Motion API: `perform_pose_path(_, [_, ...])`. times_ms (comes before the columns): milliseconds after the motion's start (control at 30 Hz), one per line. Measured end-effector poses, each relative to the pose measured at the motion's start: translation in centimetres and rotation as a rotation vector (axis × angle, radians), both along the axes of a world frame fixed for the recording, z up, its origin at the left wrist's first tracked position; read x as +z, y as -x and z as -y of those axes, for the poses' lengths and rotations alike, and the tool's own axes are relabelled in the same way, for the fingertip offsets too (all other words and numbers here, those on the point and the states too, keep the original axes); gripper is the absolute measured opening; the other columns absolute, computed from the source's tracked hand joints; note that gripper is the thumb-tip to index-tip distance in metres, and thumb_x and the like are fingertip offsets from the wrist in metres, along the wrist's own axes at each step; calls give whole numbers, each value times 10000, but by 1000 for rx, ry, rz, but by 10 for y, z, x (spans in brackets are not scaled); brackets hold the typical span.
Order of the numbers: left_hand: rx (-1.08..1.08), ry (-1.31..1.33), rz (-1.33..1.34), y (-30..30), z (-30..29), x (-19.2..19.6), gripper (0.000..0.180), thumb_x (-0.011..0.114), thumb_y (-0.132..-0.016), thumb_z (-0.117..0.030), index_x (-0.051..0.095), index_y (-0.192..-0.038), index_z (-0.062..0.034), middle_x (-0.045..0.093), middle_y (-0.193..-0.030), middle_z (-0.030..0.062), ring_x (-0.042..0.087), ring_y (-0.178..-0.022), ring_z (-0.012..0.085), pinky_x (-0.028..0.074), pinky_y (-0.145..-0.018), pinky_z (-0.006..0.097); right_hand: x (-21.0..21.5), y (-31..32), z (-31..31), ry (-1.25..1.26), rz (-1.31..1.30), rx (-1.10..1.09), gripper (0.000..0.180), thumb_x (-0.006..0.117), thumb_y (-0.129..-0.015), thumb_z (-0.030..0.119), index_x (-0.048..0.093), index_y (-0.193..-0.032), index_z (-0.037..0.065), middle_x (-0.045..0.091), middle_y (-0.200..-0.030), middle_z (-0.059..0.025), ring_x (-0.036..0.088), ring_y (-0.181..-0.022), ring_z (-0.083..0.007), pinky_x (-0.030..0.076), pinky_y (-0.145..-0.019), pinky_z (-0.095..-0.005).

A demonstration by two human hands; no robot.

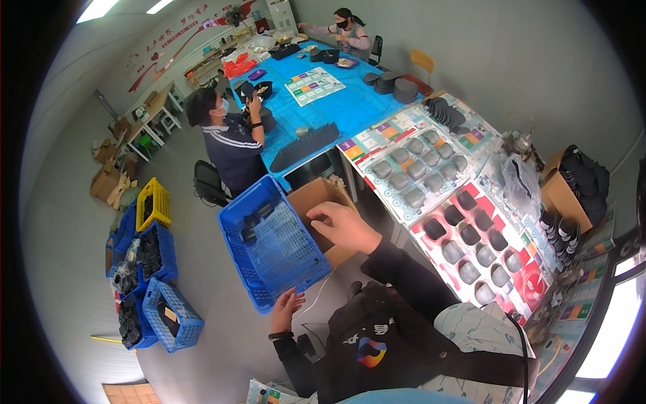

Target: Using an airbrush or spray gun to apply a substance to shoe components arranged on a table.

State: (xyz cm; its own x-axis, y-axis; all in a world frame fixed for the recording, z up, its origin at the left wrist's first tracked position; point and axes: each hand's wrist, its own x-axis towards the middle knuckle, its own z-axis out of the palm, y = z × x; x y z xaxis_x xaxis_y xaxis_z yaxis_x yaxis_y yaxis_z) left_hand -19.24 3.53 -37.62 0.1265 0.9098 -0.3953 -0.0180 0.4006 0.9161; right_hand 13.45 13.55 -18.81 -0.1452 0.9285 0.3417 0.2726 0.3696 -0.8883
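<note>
Both hands work at the same two containers, low beside the person's seat. Just under the right hand sits an open cardboard box, and the hand hangs over its mouth with fingers curled down toward the inside; whether anything is pinched between them cannot be told. Touching that box on its far side from the table is a blue plastic crate, tilted, and the left hand rests spread and empty against its near rim.

Judging by how things lie, the crate is nearly cleared: only a few small dark pieces cluster at the corner farthest from the left hand, the rest of its mesh floor bare. Beyond the right hand, the long table carries rows of grey and black moulded pads laid out on printed sheets, so the sorting looks well advanced but unfinished.
</note>
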Motion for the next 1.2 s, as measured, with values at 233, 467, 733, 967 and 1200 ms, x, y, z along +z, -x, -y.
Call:
perform_pose_path(233, [-61,-8,25,-25,-20,-8,368,553,-1057,-247,561,-1365,-45,707,-1192,106,696,-1024,164,524,-851,272,-1,-20,-7,66,17,51,220,633,-972,136,674,-1143,4,704,-1101,-114,698,-977,-201,538,-853,-313])
perform_pose_path(467, [-41,34,16,-36,-31,-11,358,551,-1057,-238,565,-1359,-46,710,-1184,102,696,-1020,165,528,-847,270,5,-34,-15,48,-10,49,209,635,-964,144,676,-1102,-8,713,-1039,-144,709,-935,-251,545,-822,-336])
perform_pose_path(733, [-40,16,36,-50,-46,-16,324,556,-1055,-230,591,-1322,-51,715,-1179,101,698,-1012,161,530,-848,277,-7,-42,-28,109,29,65,232,643,-968,189,682,-1117,16,720,-1019,-103,690,-877,-199,532,-789,-318])
perform_pose_path(967, [-48,51,16,-56,-53,-17,332,555,-1054,-222,582,-1336,-48,717,-1169,103,701,-1001,165,531,-843,272,-9,-44,-32,103,48,67,214,641,-953,172,684,-1082,7,722,-978,-141,702,-881,-256,541,-790,-346])
perform_pose_path(1200, [-50,51,32,-56,-55,-22,335,557,-1053,-223,583,-1333,-41,718,-1164,102,701,-1002,166,534,-842,278,-8,-46,-33,120,12,66,199,635,-942,163,686,-1048,2,725,-956,-176,715,-903,-319,552,-798,-381])
